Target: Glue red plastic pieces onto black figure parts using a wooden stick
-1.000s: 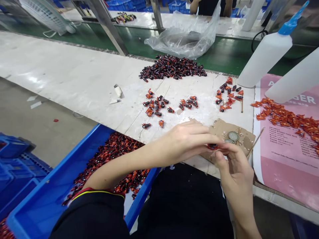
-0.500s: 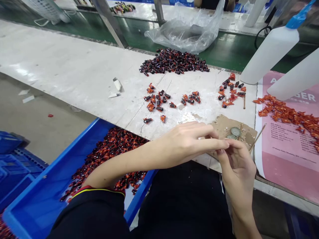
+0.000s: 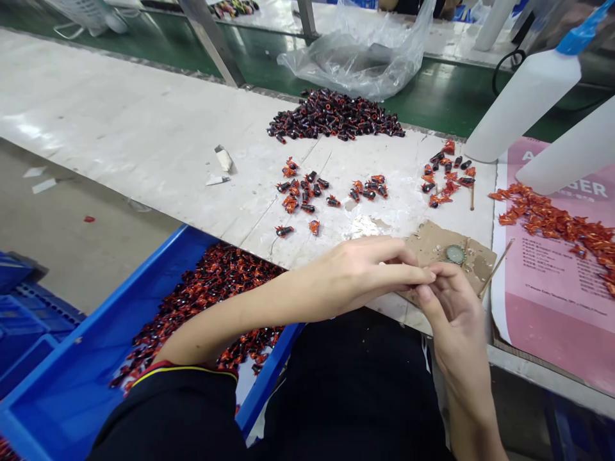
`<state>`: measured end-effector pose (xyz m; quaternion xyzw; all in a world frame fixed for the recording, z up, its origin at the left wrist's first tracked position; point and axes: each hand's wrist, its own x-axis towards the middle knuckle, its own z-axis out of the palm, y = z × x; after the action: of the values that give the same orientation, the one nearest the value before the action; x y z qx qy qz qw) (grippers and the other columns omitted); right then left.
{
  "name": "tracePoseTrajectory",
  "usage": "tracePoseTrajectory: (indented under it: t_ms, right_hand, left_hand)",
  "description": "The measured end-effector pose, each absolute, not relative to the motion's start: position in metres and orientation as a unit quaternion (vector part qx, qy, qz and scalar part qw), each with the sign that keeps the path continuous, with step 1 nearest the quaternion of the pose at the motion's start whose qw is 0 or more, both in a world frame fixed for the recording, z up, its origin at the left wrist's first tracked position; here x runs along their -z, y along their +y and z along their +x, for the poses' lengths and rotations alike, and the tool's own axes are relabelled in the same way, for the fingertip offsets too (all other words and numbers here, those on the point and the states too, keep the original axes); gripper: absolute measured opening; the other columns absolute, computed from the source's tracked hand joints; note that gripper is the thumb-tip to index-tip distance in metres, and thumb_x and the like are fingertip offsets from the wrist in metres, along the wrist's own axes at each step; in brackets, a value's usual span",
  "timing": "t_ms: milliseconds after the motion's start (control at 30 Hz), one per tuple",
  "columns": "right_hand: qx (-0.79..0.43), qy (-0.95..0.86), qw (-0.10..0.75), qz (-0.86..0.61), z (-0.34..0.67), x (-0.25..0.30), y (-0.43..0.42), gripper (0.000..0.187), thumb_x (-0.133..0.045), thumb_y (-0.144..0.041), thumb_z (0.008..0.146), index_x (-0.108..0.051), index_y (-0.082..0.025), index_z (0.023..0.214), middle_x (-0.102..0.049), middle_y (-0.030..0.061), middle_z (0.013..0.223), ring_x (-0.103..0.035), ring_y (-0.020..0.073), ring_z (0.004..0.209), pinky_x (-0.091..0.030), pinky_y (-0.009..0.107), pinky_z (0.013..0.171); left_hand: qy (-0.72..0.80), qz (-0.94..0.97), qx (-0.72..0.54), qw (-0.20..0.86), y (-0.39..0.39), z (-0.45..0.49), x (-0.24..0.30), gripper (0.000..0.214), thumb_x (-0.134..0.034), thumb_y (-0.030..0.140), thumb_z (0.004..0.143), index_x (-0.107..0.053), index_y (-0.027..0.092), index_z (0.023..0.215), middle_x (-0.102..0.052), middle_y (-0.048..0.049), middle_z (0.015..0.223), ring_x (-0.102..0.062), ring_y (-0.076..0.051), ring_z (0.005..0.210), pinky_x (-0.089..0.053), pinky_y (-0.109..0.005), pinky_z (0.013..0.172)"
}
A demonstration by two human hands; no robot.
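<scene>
My left hand and my right hand meet at the fingertips over the table's front edge. Both are closed in a pinch, and whatever lies between the fingers is hidden. Just behind them is a piece of brown cardboard with a round bottle cap on it. A thin stick lies at the cardboard's right side. Small dark parts with orange-red pieces lie in loose groups beyond my left hand. A further group of dark and orange parts sits behind the cardboard.
A heap of dark tubular parts is at the table's back. White bottles with a blue nozzle stand at right, near orange pieces on a pink sheet. A blue bin with finished-looking parts is below left. A plastic bag lies behind.
My joined hands have shifted very slightly left, still pinched together. The second bottle cap on the cardboard is no longer visible. The view has moved a little.
</scene>
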<state>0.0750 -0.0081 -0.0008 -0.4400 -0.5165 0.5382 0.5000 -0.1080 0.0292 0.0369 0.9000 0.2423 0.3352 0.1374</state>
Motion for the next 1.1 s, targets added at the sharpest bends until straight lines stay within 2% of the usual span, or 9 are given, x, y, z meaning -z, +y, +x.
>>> tracePoseTrajectory:
  t_ms: [133, 300, 467, 633, 767, 967, 1100]
  right_hand:
    - [-0.609, -0.451, 0.504, -0.415, 0.074, 0.004, -0.007, 0.014, -0.068, -0.033, 0.087, -0.060, -0.028, 0.098, -0.067, -0.0021, 0.091, -0.066, 0.0111, 0.090, -0.055, 0.019, 0.080]
    - [-0.620, -0.430, 0.506, -0.418, 0.071, 0.005, -0.008, 0.014, -0.067, -0.034, 0.088, -0.061, -0.028, 0.099, -0.067, -0.0012, 0.094, -0.066, 0.0127, 0.095, -0.054, 0.022, 0.085]
    - [-0.622, -0.412, 0.505, -0.434, 0.071, 0.007, -0.009, 0.016, -0.068, -0.034, 0.087, -0.062, -0.030, 0.102, -0.066, -0.0008, 0.100, -0.065, 0.0138, 0.092, -0.056, 0.027, 0.084]
    - [-0.679, -0.357, 0.506, -0.394, 0.073, 0.007, -0.005, 0.015, -0.066, -0.031, 0.087, -0.065, -0.026, 0.101, -0.065, 0.0013, 0.100, -0.063, 0.0142, 0.094, -0.054, 0.025, 0.081]
    - [-0.710, -0.322, 0.505, -0.370, 0.073, 0.005, -0.002, 0.011, -0.064, -0.028, 0.086, -0.068, -0.024, 0.096, -0.065, 0.0007, 0.096, -0.062, 0.0134, 0.088, -0.053, 0.025, 0.077]
    - [-0.736, -0.298, 0.498, -0.349, 0.074, 0.005, 0.001, 0.009, -0.065, -0.030, 0.084, -0.069, -0.024, 0.088, -0.067, -0.0003, 0.088, -0.062, 0.0132, 0.083, -0.053, 0.024, 0.078]
    - [-0.753, -0.292, 0.485, -0.337, 0.074, 0.006, 0.002, 0.009, -0.063, -0.031, 0.085, -0.070, -0.026, 0.084, -0.064, -0.0016, 0.081, -0.060, 0.0121, 0.076, -0.052, 0.021, 0.072]
  left_hand:
    - [0.279, 0.884, -0.335, 0.166, 0.024, -0.103, -0.039, 0.025, -0.056, 0.012, 0.093, -0.058, 0.009, 0.118, -0.068, -0.0091, 0.098, -0.066, -0.013, 0.090, -0.057, -0.022, 0.081]
    - [0.313, 0.867, -0.375, 0.096, 0.019, -0.095, -0.033, 0.015, -0.057, 0.016, 0.093, -0.061, 0.008, 0.105, -0.068, -0.0089, 0.091, -0.065, -0.014, 0.083, -0.057, -0.023, 0.077]
    - [0.302, 0.880, -0.362, 0.059, 0.021, -0.094, -0.026, 0.021, -0.058, 0.015, 0.093, -0.061, 0.007, 0.113, -0.071, -0.0105, 0.097, -0.066, -0.014, 0.085, -0.057, -0.025, 0.078]
    - [0.299, 0.869, -0.387, 0.070, 0.026, -0.094, -0.023, 0.024, -0.063, 0.019, 0.091, -0.061, 0.008, 0.112, -0.072, -0.0090, 0.093, -0.066, -0.014, 0.079, -0.056, -0.026, 0.073]
    - [0.315, 0.861, -0.396, 0.058, 0.026, -0.094, -0.024, 0.024, -0.067, 0.019, 0.088, -0.063, 0.009, 0.109, -0.072, -0.0080, 0.091, -0.065, -0.014, 0.078, -0.055, -0.025, 0.073]
    - [0.329, 0.850, -0.407, 0.054, 0.022, -0.095, -0.024, 0.018, -0.069, 0.022, 0.086, -0.066, 0.010, 0.099, -0.071, -0.0074, 0.086, -0.065, -0.013, 0.074, -0.053, -0.024, 0.068]
    - [0.319, 0.849, -0.417, 0.058, 0.021, -0.094, -0.023, 0.015, -0.068, 0.023, 0.087, -0.066, 0.012, 0.098, -0.072, -0.0069, 0.087, -0.064, -0.012, 0.072, -0.052, -0.023, 0.066]
